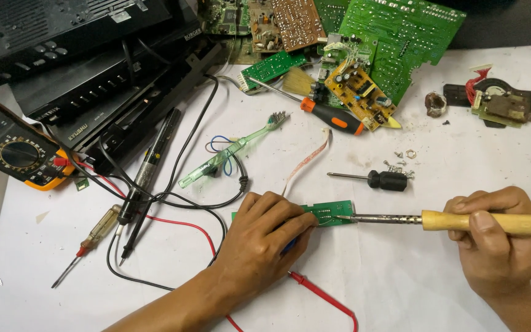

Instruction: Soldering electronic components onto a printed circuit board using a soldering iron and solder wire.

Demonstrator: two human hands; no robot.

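My left hand [264, 237] presses down on a small green circuit board [334, 212] lying on the white table cover, fingers over its left part. My right hand [493, 240] grips the wooden handle of a soldering iron [462, 220]; its metal tip touches the board's right half. Something blue shows under my left fingers, too hidden to identify.
A short black screwdriver [379, 179] and loose screws [401, 158] lie behind the board. An orange-handled screwdriver [330, 115], a green toothbrush [232, 154], several circuit boards [394, 37], a yellow multimeter [13, 147] with red and black probe leads [321, 294], and a black device [93, 80] crowd the far side.
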